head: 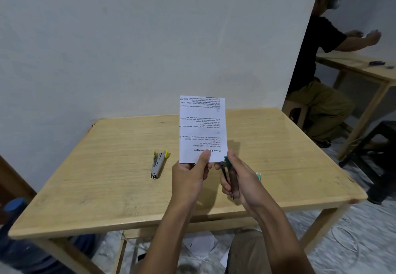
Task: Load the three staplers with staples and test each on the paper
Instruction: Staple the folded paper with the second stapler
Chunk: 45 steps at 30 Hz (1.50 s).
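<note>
My left hand (190, 177) pinches the bottom edge of a folded printed paper (202, 123) and holds it upright above the wooden table (107, 188). My right hand (237, 179) grips a dark stapler with a green tip (230, 176), its nose right at the paper's lower right corner. A grey stapler with yellow ends (159, 163) lies on the table to the left of my hands, its arms spread apart. A small box (258, 175) peeks out from behind my right hand. A third stapler is not in view.
The table stands against a pale wall. Another person (317, 70) sits at a second wooden table (364, 67) at the far right. A dark stool (381, 155) stands right of my table, a blue bottle (15, 209) at the lower left, papers on the floor.
</note>
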Available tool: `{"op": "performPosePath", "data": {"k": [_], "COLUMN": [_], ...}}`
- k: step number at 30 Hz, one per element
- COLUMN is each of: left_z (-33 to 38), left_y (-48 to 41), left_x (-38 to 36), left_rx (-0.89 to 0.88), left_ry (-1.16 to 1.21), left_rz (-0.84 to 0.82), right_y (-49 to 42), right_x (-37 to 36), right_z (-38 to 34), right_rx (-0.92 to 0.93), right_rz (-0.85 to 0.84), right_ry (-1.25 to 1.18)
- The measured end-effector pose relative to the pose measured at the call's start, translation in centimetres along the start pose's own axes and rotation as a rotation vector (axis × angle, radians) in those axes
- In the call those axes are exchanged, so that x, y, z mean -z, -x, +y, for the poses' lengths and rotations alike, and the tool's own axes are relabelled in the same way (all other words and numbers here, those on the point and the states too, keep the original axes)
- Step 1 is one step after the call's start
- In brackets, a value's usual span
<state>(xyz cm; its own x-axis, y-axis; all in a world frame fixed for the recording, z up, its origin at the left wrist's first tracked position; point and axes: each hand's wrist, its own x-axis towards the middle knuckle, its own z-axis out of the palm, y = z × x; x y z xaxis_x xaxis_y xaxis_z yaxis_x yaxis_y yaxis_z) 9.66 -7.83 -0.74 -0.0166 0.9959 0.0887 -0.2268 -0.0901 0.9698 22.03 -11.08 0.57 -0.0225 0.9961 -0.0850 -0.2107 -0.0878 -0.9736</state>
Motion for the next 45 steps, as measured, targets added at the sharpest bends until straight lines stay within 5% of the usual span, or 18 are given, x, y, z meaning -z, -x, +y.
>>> {"op": "performPosePath", "data": {"k": [23, 30, 45], "left_z": [-0.1, 0.0, 0.0], "left_y": [0.5, 0.4, 0.5], "left_x": [0.5, 0.6, 1.2], "left_rx": [-0.045, -0.111, -0.03], "left_ry": [-0.097, -0.147, -0.111], "left_rz": [-0.003, 0.12, 0.007], "right_y": [-0.5, -0.4, -0.3], "right_x": [0.0, -0.3, -0.9], "right_z": [1.3, 1.5, 1.3], "right_rx": [-0.003, -0.019, 0.032], "right_rz": [0.065, 0.02, 0.071], "right_ry": [-0.039, -0.063, -0.114]}}
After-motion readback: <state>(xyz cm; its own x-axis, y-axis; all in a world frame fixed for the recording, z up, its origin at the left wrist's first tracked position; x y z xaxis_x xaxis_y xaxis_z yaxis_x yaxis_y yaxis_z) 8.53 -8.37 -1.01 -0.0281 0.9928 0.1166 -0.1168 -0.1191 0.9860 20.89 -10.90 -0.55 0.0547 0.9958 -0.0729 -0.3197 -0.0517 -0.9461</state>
